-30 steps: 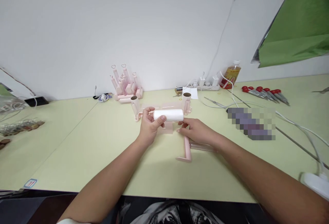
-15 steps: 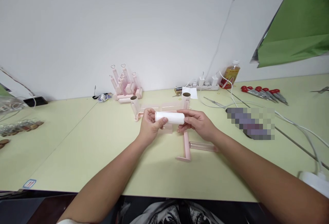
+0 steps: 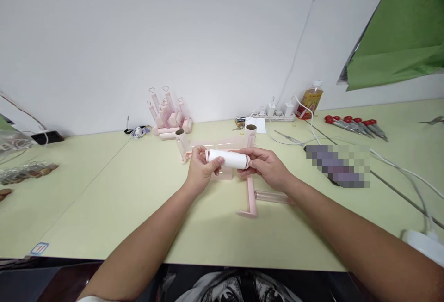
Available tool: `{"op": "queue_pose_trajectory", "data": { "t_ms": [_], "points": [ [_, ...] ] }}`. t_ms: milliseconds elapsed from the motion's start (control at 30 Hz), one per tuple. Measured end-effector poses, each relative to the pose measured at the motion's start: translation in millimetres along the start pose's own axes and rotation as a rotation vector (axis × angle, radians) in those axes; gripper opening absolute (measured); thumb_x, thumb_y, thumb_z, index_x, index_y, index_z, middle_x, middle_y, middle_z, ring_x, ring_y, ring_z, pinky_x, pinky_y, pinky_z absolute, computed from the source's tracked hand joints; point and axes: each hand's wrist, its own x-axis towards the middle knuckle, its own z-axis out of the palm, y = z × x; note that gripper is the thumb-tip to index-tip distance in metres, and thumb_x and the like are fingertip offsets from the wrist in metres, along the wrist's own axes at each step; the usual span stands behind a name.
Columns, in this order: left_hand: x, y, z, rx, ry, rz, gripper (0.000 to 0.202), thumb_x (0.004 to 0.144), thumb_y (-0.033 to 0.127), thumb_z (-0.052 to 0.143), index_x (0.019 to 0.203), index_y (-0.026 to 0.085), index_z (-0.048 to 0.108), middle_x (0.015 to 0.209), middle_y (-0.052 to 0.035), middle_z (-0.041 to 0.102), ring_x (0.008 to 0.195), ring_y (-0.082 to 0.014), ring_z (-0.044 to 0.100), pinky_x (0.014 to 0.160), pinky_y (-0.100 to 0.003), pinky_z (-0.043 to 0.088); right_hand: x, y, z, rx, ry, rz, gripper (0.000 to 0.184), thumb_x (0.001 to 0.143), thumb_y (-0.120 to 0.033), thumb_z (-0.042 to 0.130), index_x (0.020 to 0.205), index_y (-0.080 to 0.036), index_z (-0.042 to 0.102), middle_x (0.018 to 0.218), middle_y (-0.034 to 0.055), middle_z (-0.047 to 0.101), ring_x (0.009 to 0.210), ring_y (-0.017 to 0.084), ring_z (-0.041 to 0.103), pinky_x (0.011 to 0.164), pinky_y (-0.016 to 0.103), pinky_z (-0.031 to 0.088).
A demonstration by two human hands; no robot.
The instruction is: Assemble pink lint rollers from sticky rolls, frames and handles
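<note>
Between my hands, above the table, is a white lint roller roll (image 3: 229, 159), lying nearly level with its right end a little lower. Dark rings and pale pink end pieces show at both ends. My left hand (image 3: 202, 171) pinches the left end, its thumb across the front of the roll. At the other end, my right hand (image 3: 265, 167) closes its fingers around the tip. Behind them stand two rolls with brown cardboard cores, a left roll (image 3: 181, 144) and a right roll (image 3: 250, 138). Below my right hand lies a pink roller handle (image 3: 252, 200) with a clear tube (image 3: 272, 197).
Several pink lint rollers (image 3: 169, 119) with heart-shaped loops are grouped by the wall. To the right are a power strip (image 3: 279, 118), a bottle (image 3: 311, 101), tweezers (image 3: 287, 137), red-tipped tools (image 3: 355, 126) and a blurred dark object (image 3: 336, 165). White cables (image 3: 398, 168) cross the right side.
The roll has tipped, its right end lower. The dark rings and pink pieces at its ends show more plainly. Both hands have shifted only slightly and keep their hold.
</note>
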Motion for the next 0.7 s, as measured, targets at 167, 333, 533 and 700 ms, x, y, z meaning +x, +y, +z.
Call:
{"op": "queue_pose_trajectory", "data": {
  "t_ms": [167,333,533,700],
  "points": [
    [1.7,-0.5,-0.5,-0.021,0.063,-0.016,0.066,0.059,0.039,0.084,0.092,0.024,0.029,0.064,0.0097,0.057,0.046,-0.0104,0.058,0.040,-0.021,0.048,1.6,2.7,4.3,0.291,0.055,0.173,0.038,0.073,-0.012,0.054,0.110,-0.017,0.061,0.091,0.0076,0.069,0.075,0.022,0.072,0.064,0.036,0.062],
    [-0.3,1.1,0.3,-0.021,0.038,-0.030,0.065,0.061,0.039,0.083,0.091,0.024,0.028,0.074,0.0055,0.062,0.055,-0.0152,0.067,0.042,-0.024,0.053,1.1,5.1,9.7,0.404,-0.055,0.295,0.025,0.088,-0.020,0.049,0.112,-0.017,0.057,0.093,0.0083,0.069,0.067,0.017,0.069,0.053,0.028,0.059],
    [-2.6,0.0,-2.1,0.037,-0.100,-0.057,0.061,0.064,0.041,0.080,0.089,0.024,0.027,0.070,0.0066,0.061,0.050,-0.0157,0.066,0.032,-0.016,0.044,2.6,4.7,8.2,0.502,-0.071,0.384,0.020,0.092,-0.025,0.043,0.102,-0.015,0.058,0.079,0.0066,0.071,0.052,0.014,0.062,0.039,0.022,0.051],
    [-7.9,-2.2,-0.6,0.070,-0.181,-0.086,0.061,0.065,0.043,0.080,0.087,0.025,0.027,0.060,0.0077,0.061,0.043,-0.0144,0.062,0.029,-0.013,0.036,1.1,4.4,10.0,0.497,-0.109,0.366,0.026,0.092,-0.028,0.042,0.103,-0.014,0.061,0.067,0.0049,0.067,0.047,0.012,0.059,0.036,0.019,0.048]
  ]
}}
